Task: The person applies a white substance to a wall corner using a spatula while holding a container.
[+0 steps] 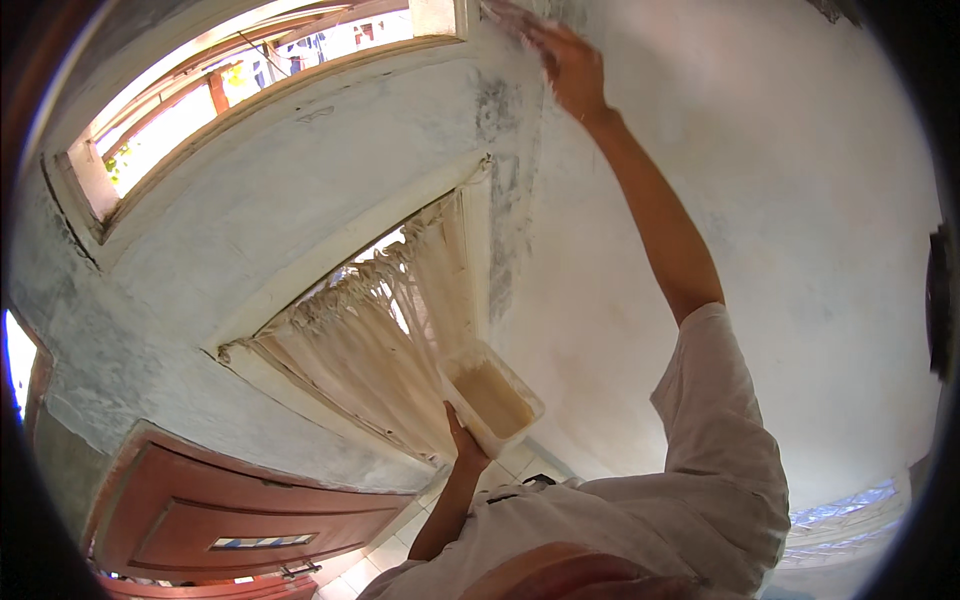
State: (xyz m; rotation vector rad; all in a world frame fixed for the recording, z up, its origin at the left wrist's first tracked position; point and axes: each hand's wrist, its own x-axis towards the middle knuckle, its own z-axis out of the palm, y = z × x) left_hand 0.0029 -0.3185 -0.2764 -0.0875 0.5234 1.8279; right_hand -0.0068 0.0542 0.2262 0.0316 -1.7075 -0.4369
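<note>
My left hand grips the near left side of a pale rectangular plastic tub. Inside the tub lies something flat and light brown; I cannot tell whether it is liquid or paste. High up, my right arm stretches to the wall corner beside the window opening. My right hand is closed there, its fingers partly blurred. A pale, smeared shape at the fingertips is too unclear to name. The wall just below that hand has dark grey patches.
A beige curtain hangs in a framed window behind the tub. Above it is a long, bright window opening. At lower left stands a reddish-brown door. A broad whitish wall fills the right. Pale floor tiles show below.
</note>
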